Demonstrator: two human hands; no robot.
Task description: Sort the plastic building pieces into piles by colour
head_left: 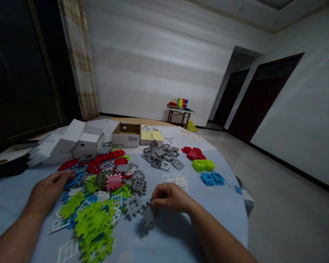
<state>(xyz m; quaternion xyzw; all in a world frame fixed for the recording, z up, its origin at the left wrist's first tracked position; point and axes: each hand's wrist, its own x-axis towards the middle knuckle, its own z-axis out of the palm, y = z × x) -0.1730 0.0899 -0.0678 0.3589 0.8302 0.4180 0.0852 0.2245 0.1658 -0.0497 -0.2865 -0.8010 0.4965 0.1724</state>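
Observation:
A heap of flat interlocking plastic pieces (98, 193) in red, green, blue, grey and white covers the table's left middle. My right hand (171, 197) is curled over a grey piece (149, 215), pinching its top edge just right of the heap. My left hand (50, 190) lies flat on the heap's left side, fingers stretched toward red and blue pieces. Sorted groups lie further right: grey pieces (160, 155), white pieces (177, 179), red pieces (193, 153), green pieces (203, 165) and blue pieces (212, 179).
The round table (222, 215) has a pale blue cloth; its edge curves at the right. White boxes (71, 142), an open cardboard box (126, 134) and a yellow box (151, 136) stand at the back. A small side table (179, 113) with colourful things stands by the far wall.

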